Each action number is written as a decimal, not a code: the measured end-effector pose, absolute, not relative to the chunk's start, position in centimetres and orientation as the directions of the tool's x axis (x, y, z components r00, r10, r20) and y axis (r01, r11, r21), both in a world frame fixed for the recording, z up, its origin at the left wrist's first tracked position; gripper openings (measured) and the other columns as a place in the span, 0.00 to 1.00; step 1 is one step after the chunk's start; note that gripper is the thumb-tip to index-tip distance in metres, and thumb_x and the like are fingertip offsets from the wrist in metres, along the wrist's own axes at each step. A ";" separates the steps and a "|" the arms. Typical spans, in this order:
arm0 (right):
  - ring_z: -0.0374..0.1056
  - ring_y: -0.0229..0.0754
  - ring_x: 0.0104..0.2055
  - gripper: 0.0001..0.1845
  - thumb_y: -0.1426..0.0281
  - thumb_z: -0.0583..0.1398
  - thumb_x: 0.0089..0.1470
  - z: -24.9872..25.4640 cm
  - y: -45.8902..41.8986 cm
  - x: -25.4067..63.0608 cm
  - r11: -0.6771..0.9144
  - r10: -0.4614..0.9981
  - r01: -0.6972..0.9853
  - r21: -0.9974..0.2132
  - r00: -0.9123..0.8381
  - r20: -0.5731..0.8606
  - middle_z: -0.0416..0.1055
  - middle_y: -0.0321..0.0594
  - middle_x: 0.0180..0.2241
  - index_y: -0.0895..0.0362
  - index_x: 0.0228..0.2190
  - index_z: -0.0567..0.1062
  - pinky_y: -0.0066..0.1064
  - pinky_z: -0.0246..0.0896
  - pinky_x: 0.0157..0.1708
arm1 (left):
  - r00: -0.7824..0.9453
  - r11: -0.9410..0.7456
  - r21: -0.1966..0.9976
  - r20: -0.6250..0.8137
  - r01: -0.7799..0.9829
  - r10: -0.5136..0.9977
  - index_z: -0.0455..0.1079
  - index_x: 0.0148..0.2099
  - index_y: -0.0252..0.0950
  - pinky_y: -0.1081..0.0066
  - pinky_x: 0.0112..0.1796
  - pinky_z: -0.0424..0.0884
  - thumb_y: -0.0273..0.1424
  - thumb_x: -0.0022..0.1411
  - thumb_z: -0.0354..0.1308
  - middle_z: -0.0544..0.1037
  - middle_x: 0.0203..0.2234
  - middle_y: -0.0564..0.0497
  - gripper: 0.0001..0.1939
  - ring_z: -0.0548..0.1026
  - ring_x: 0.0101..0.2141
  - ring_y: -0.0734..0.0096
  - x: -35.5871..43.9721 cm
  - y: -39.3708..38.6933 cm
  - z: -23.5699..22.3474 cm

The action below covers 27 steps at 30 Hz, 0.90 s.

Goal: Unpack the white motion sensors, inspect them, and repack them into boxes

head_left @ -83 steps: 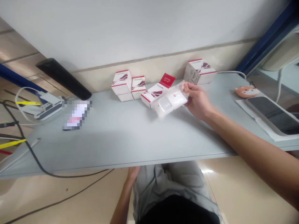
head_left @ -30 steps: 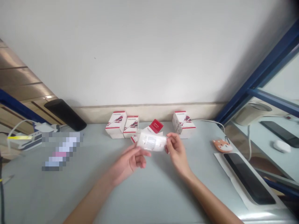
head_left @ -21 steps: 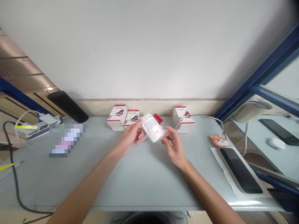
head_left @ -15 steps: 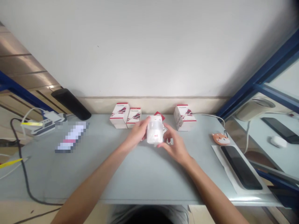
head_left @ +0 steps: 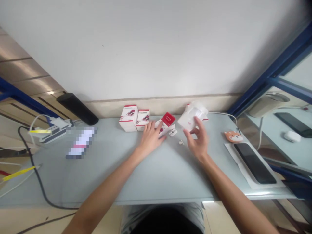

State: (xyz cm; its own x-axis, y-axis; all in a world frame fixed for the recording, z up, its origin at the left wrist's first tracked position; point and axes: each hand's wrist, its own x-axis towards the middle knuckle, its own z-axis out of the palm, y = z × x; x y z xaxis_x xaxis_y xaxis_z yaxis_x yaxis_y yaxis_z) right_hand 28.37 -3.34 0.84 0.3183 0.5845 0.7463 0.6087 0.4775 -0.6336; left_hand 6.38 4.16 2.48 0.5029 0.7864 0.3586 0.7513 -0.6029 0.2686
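My right hand point(head_left: 198, 139) pinches a white plastic device point(head_left: 187, 119), rounded and with small red print, blurred by motion. It is raised in front of a red-and-white carton point(head_left: 206, 119), which it mostly hides. My left hand point(head_left: 151, 138) stretches its fingers over a red-and-white box point(head_left: 169, 119) with a red flap. Those fingertips seem to touch the box, but I cannot tell how firmly. Between the hands lie a small white part point(head_left: 173, 132) with dark openings and a smaller white piece point(head_left: 180, 142).
Two printed cartons point(head_left: 128, 117) stand at the back, left of centre. A black cylinder point(head_left: 77, 109), a power strip point(head_left: 57, 130) and a blurred-out phone point(head_left: 81, 143) are on the left. At right lie an orange animal-face item point(head_left: 233, 136) and a dark phone point(head_left: 254, 163).
The white device has moved right and up in my right hand and is now tilted. My left hand has let go of it and come down over the red-and-white box.
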 end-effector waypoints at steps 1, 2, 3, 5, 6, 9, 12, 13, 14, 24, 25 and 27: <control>0.67 0.35 0.28 0.34 0.62 0.67 0.64 0.8 -3.2 28.8 0.457 0.562 0.608 -0.649 0.368 0.741 0.74 0.50 0.57 0.48 0.68 0.67 0.36 0.74 0.34 | 0.516 -0.608 0.229 0.356 0.760 0.779 0.66 0.71 0.39 0.46 0.61 0.64 0.41 0.70 0.62 0.76 0.56 0.36 0.31 0.69 0.60 0.42 6.2 4.1 2.0; 0.67 0.35 0.28 0.35 0.61 0.67 0.64 0.8 -3.0 29.1 0.443 0.539 0.608 -0.658 0.406 0.738 0.73 0.51 0.59 0.48 0.69 0.66 0.35 0.73 0.34 | 0.511 -0.606 0.228 0.364 0.762 0.779 0.66 0.71 0.40 0.46 0.60 0.64 0.39 0.70 0.62 0.75 0.56 0.36 0.30 0.70 0.59 0.43 6.1 4.0 1.8; 0.67 0.34 0.28 0.35 0.61 0.66 0.64 0.9 -2.9 29.5 0.433 0.518 0.611 -0.663 0.433 0.738 0.72 0.52 0.60 0.48 0.69 0.66 0.34 0.72 0.33 | 0.490 -0.600 0.262 0.382 0.756 0.784 0.65 0.71 0.41 0.46 0.60 0.64 0.38 0.71 0.62 0.75 0.57 0.37 0.30 0.70 0.59 0.43 5.9 3.9 2.0; 0.67 0.34 0.28 0.36 0.60 0.66 0.64 1.0 -2.9 30.0 0.416 0.485 0.632 -0.654 0.454 0.747 0.71 0.53 0.61 0.49 0.69 0.65 0.33 0.71 0.31 | 0.444 -0.601 0.422 0.415 0.679 0.794 0.64 0.72 0.42 0.47 0.60 0.64 0.39 0.71 0.62 0.74 0.60 0.38 0.31 0.70 0.59 0.45 5.4 3.2 2.9; 0.67 0.34 0.29 0.36 0.59 0.66 0.64 1.0 -3.0 30.2 0.408 0.476 0.647 -0.644 0.451 0.755 0.71 0.54 0.61 0.49 0.69 0.65 0.33 0.70 0.31 | 0.444 -0.604 0.532 0.410 0.593 0.797 0.63 0.73 0.43 0.49 0.61 0.65 0.41 0.71 0.62 0.73 0.61 0.39 0.32 0.70 0.60 0.46 5.1 2.6 3.5; 0.68 0.38 0.30 0.35 0.58 0.66 0.62 1.2 -3.4 30.1 0.415 0.485 0.685 -0.599 0.390 0.783 0.73 0.54 0.56 0.50 0.67 0.67 0.34 0.70 0.29 | 0.588 -0.425 0.876 0.225 0.226 0.777 0.62 0.73 0.44 0.58 0.59 0.69 0.44 0.70 0.63 0.72 0.66 0.42 0.34 0.72 0.62 0.50 3.6 0.6 5.0; 0.67 0.41 0.31 0.32 0.59 0.66 0.61 1.3 -4.1 29.2 0.480 0.562 0.664 -0.573 0.269 0.782 0.74 0.50 0.48 0.51 0.63 0.71 0.37 0.69 0.28 | 0.693 -0.106 0.994 0.062 0.021 0.718 0.65 0.72 0.41 0.61 0.55 0.72 0.48 0.69 0.63 0.75 0.64 0.42 0.34 0.75 0.60 0.48 2.2 -1.1 4.8; 0.66 0.42 0.31 0.30 0.59 0.66 0.61 1.4 -4.4 28.7 0.504 0.594 0.648 -0.571 0.221 0.774 0.73 0.48 0.46 0.51 0.62 0.72 0.38 0.69 0.28 | 0.705 -0.024 0.999 0.034 -0.024 0.708 0.66 0.71 0.40 0.61 0.54 0.73 0.49 0.69 0.64 0.76 0.63 0.41 0.35 0.76 0.59 0.47 1.9 -1.4 4.4; 0.66 0.43 0.32 0.28 0.59 0.66 0.61 1.5 -4.6 28.2 0.525 0.622 0.633 -0.569 0.172 0.764 0.73 0.47 0.44 0.51 0.61 0.73 0.39 0.69 0.30 | 0.715 0.042 0.997 0.012 -0.059 0.699 0.67 0.70 0.39 0.61 0.53 0.73 0.49 0.68 0.64 0.77 0.62 0.40 0.35 0.77 0.58 0.47 1.7 -1.5 4.0; 0.68 0.56 0.51 0.28 0.50 0.54 0.70 2.0 -5.7 26.3 0.622 0.720 0.527 -0.579 -0.095 0.688 0.76 0.47 0.54 0.46 0.65 0.72 0.54 0.66 0.52 | 0.755 0.265 0.944 -0.027 -0.195 0.655 0.71 0.68 0.37 0.57 0.54 0.71 0.48 0.62 0.69 0.79 0.60 0.38 0.37 0.78 0.57 0.43 1.6 -1.3 1.8; 0.68 0.56 0.53 0.28 0.50 0.53 0.71 2.1 -5.7 26.3 0.634 0.715 0.521 -0.571 -0.114 0.690 0.76 0.47 0.55 0.45 0.66 0.71 0.55 0.66 0.53 | 0.747 0.280 0.936 -0.029 -0.213 0.664 0.71 0.68 0.38 0.55 0.55 0.71 0.47 0.61 0.69 0.78 0.61 0.38 0.37 0.78 0.58 0.43 1.6 -1.3 1.7; 0.66 0.57 0.56 0.27 0.53 0.52 0.72 2.3 -5.8 26.2 0.645 0.709 0.526 -0.554 -0.141 0.691 0.76 0.46 0.57 0.44 0.67 0.70 0.57 0.65 0.55 | 0.734 0.309 0.921 -0.039 -0.237 0.678 0.72 0.67 0.38 0.53 0.56 0.70 0.47 0.61 0.69 0.79 0.61 0.38 0.37 0.77 0.58 0.42 1.6 -1.2 1.5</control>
